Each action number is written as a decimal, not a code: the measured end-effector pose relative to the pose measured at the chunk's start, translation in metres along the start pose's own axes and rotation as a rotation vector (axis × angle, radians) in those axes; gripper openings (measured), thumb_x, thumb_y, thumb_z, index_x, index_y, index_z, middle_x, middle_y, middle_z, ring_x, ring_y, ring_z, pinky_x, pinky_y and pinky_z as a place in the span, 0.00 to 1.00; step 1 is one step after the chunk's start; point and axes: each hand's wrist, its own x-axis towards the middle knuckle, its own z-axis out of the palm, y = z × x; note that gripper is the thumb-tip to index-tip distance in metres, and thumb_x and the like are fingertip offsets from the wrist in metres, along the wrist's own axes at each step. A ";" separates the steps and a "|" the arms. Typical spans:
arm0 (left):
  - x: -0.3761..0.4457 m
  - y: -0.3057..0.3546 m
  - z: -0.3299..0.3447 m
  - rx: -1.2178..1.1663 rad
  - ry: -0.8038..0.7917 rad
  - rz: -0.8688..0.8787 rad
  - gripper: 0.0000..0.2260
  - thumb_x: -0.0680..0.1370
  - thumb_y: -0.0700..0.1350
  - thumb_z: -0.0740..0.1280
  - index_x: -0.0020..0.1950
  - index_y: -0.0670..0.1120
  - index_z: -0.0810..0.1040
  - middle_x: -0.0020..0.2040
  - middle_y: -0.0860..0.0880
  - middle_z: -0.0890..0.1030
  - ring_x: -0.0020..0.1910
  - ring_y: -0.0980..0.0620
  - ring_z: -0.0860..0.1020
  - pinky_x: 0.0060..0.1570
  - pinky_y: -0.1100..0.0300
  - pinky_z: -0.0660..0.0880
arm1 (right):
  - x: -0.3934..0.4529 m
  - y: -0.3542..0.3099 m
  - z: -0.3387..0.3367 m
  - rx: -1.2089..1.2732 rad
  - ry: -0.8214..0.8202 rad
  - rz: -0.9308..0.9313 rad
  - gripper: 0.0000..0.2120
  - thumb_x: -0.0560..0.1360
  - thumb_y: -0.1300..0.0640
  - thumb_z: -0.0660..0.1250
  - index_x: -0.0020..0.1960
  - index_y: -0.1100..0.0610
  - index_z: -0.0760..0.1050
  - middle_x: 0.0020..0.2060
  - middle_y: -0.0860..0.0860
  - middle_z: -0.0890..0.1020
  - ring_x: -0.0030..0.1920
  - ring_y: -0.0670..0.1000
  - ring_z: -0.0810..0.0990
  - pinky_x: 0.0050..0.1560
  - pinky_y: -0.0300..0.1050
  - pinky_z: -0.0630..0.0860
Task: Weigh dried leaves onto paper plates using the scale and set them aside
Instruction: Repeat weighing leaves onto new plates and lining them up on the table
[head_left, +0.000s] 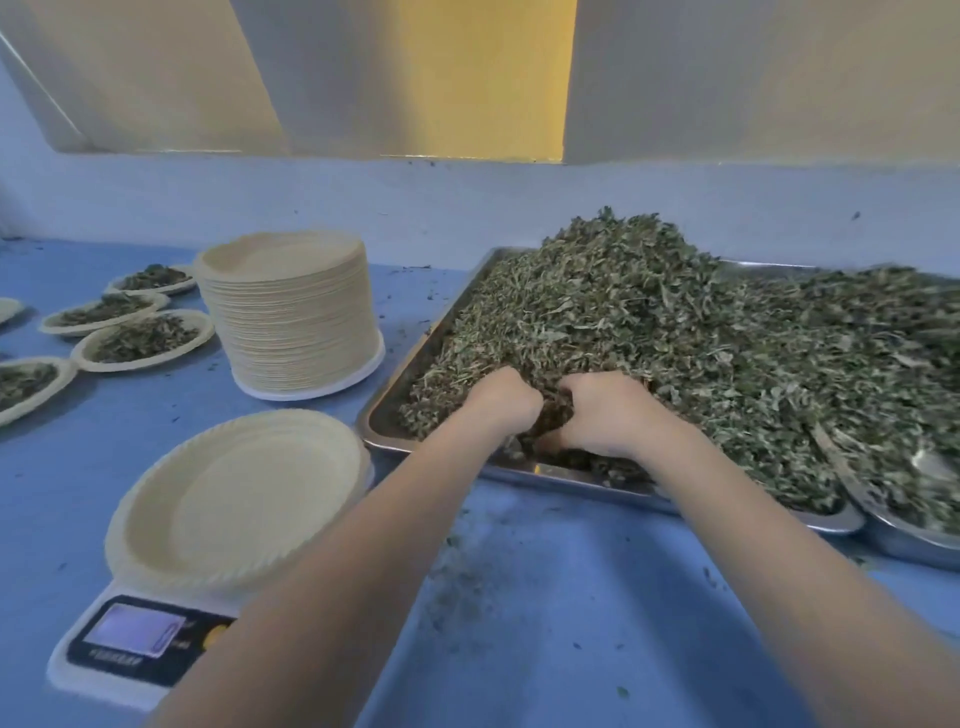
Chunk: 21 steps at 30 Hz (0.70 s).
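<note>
My left hand (501, 402) and right hand (605, 415) grip dried leaves (649, 332) together in the tray (382, 415), bound for the empty plate (234, 499) on the scale (140, 644) at near left.

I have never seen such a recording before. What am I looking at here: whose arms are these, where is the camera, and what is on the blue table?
The camera sits on a person's head and looks down, so the two bare arms are that person's own. No machine is involved. The left hand and right hand are both gathering a clump of dried leaves from a heaped metal tray. Near the left arm, an empty paper plate rests on a small digital scale. Behind it stand a tall stack of plates and, further left, several filled plates set aside. A second metal tray of leaves shows at the right edge.
</note>
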 end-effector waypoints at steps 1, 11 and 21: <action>0.001 0.003 0.003 -0.033 -0.014 -0.006 0.15 0.80 0.37 0.55 0.64 0.34 0.71 0.61 0.34 0.76 0.60 0.37 0.75 0.53 0.49 0.74 | 0.002 -0.002 0.000 -0.010 -0.024 -0.009 0.24 0.67 0.40 0.73 0.55 0.56 0.77 0.49 0.54 0.82 0.50 0.56 0.80 0.47 0.44 0.76; -0.003 -0.001 -0.007 -0.341 0.002 -0.043 0.19 0.79 0.33 0.52 0.68 0.40 0.71 0.44 0.41 0.76 0.31 0.48 0.70 0.37 0.55 0.71 | 0.015 -0.005 0.001 0.451 0.094 -0.041 0.25 0.70 0.56 0.74 0.65 0.52 0.75 0.59 0.53 0.79 0.50 0.50 0.76 0.48 0.39 0.69; -0.027 0.003 -0.068 -0.466 0.155 0.125 0.20 0.78 0.31 0.54 0.67 0.44 0.72 0.64 0.37 0.74 0.47 0.41 0.79 0.43 0.54 0.77 | 0.003 -0.046 -0.057 0.463 0.264 -0.157 0.25 0.70 0.53 0.74 0.66 0.50 0.74 0.67 0.51 0.74 0.48 0.49 0.78 0.47 0.36 0.68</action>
